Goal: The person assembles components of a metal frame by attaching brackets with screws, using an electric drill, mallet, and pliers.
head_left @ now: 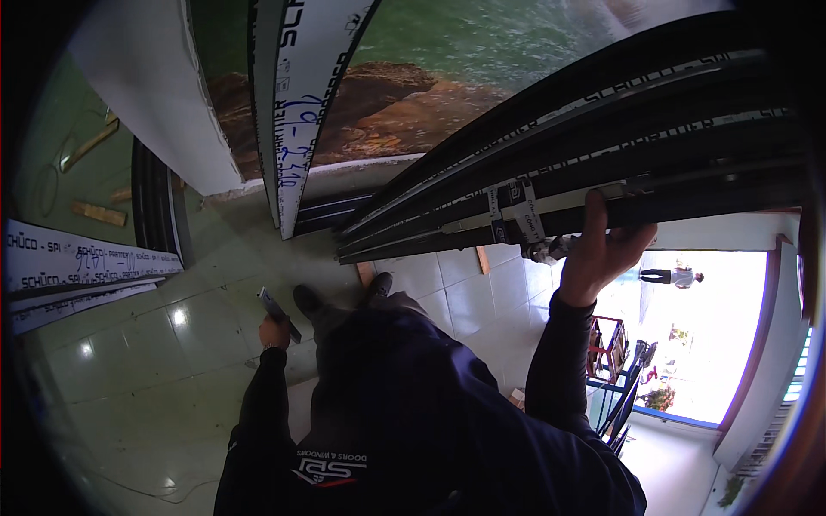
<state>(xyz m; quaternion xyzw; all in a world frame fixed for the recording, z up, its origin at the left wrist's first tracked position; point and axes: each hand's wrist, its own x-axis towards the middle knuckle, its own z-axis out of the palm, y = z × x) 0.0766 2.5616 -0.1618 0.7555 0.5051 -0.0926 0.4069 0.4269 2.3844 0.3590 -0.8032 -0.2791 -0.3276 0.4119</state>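
My right hand (602, 249) is raised and closed round the lower edge of a long black window profile (688, 199), its thumb over the top side. This profile leans in a bundle with several other black profiles (551, 120) that carry strips of printed film. White printed tape (516, 211) wraps round it just left of my fingers, and a crumpled silvery wrapping (551, 250) hangs below. Low on the left, my left hand (274, 334) is closed on a short, narrow silver-and-dark bar (277, 311); its exact kind cannot be made out.
A tall white-filmed profile (297, 112) stands against the mural wall (404, 95). More filmed profiles (86, 262) jut in from the left. Wooden blocks (483, 260) lie on the tiled floor (172, 361). At right are a red metal frame (607, 348) and a bright doorway with a person (675, 277) outside.
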